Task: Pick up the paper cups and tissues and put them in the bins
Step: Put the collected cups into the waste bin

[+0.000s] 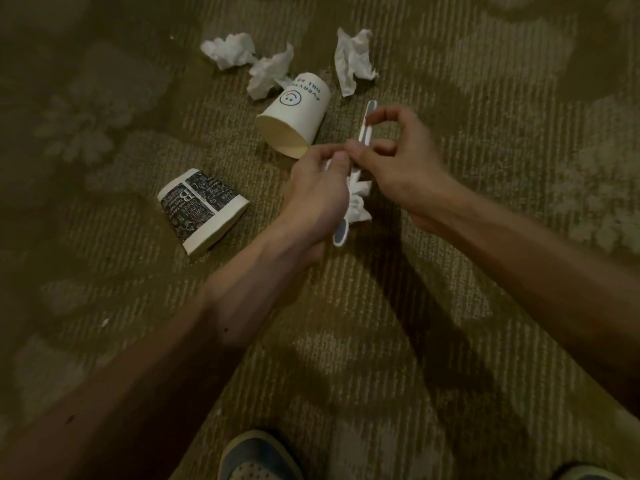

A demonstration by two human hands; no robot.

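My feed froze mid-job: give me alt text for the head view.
The left hand and right hand together hold a long white tool with grey-blue ends above patterned carpet, a crumpled tissue bunched against it. A smiley cup and a black printed cup lie on their sides nearby, three loose tissues beyond; no bin shows.

White cup (292, 119), smiley face and black lettering: on its side on the carpet (381, 306), mouth facing near-left, base far.

Black-patterned cup (202, 211), white bands: on its side, near-left of the white cup, well apart from it.

Three crumpled white tissues at the far side: left tissue (230, 50), middle tissue (270, 74) just beside the white cup's base, right tissue (353, 60).

Fourth tissue (358, 202): crumpled, right of the black-patterned cup, partly hidden.
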